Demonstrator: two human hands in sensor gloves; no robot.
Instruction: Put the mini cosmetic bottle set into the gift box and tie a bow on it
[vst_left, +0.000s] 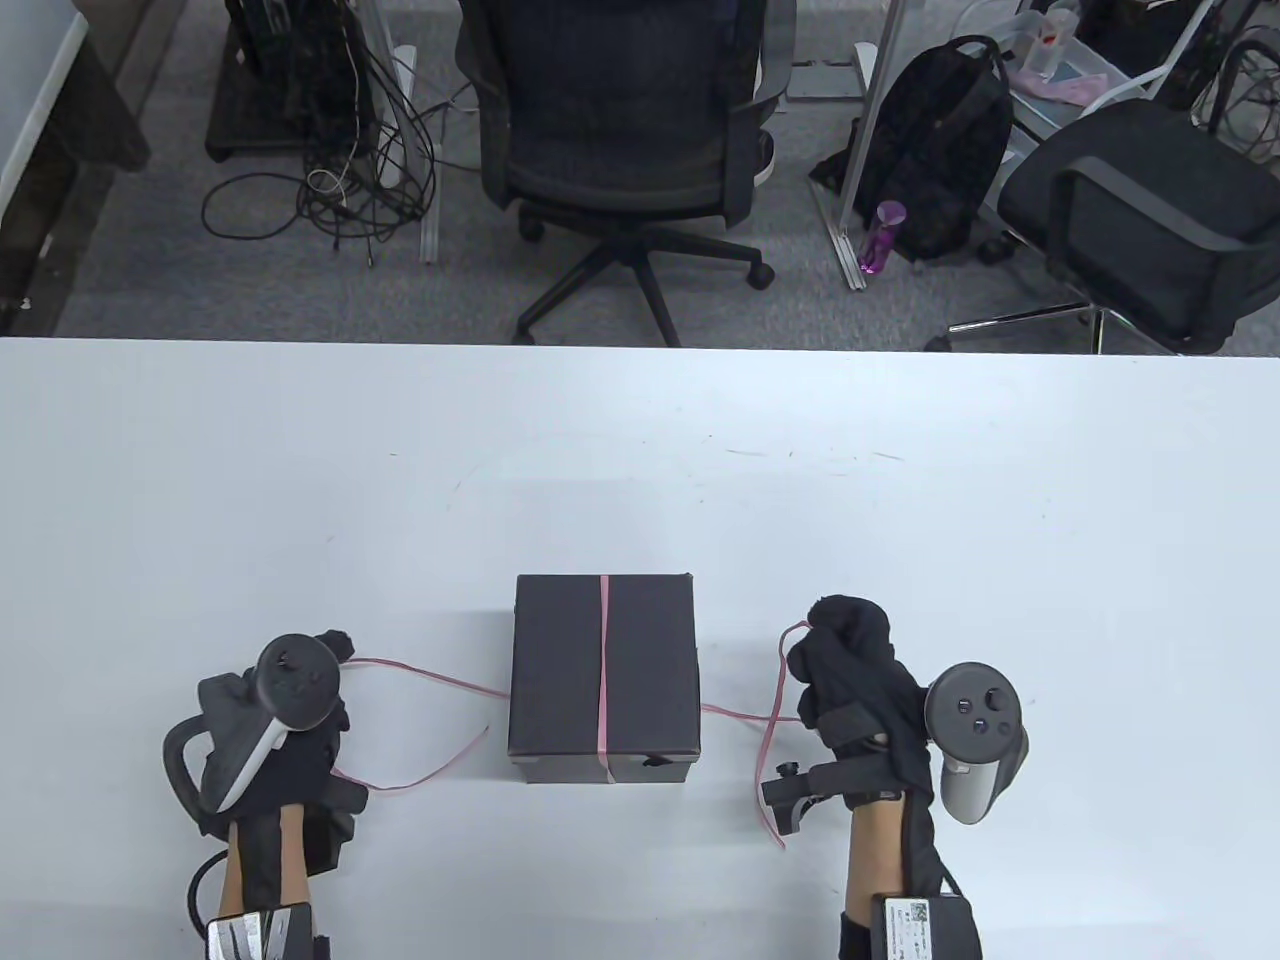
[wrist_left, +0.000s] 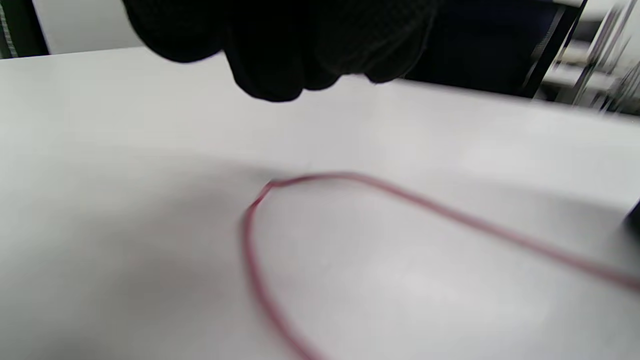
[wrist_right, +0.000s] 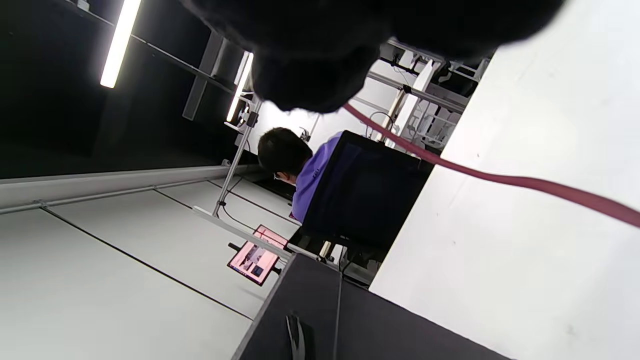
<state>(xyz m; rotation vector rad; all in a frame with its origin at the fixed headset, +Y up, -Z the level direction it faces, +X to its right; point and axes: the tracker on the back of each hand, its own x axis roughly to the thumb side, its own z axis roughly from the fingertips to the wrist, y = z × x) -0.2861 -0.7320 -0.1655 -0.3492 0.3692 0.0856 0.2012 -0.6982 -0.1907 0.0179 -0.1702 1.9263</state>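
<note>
The black gift box (vst_left: 603, 675) stands closed on the white table, with the thin pink ribbon (vst_left: 603, 660) running across its lid. My left hand (vst_left: 325, 655) hovers left of the box with curled fingers (wrist_left: 280, 65). Beneath them lies a bend of the ribbon (wrist_left: 270, 186) flat on the table, apart from the fingers. My right hand (vst_left: 840, 645) is right of the box, where the ribbon (wrist_right: 450, 167) comes straight out of its closed fingers (wrist_right: 320, 75). A loose tail (vst_left: 768, 790) trails toward me. No bottles show.
The table's far edge (vst_left: 640, 345) borders a floor with two office chairs (vst_left: 625, 120), a backpack (vst_left: 935, 150) and cables. The right wrist view is turned sideways and shows a person in a purple top (wrist_right: 310, 172) behind a dark monitor.
</note>
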